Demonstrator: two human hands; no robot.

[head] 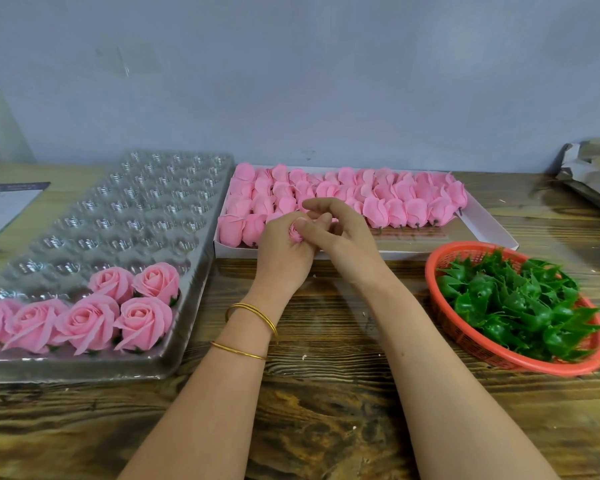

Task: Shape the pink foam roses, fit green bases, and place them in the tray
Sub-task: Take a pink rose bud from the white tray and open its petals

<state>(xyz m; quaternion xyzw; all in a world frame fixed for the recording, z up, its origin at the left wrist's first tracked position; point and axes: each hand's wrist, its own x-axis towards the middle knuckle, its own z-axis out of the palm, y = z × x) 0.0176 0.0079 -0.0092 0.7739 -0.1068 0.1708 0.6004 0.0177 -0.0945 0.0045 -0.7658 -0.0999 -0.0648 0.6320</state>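
The foam rose is gripped by the left hand and pinched by the right hand; petals should be eased outward gently.

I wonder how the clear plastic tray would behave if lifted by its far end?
The clear plastic tray looks thin and glossy, so it would probably flex. The finished roses sit only at its near end, so that end may sag. It seems light, so a push would likely slide it on the wooden table.
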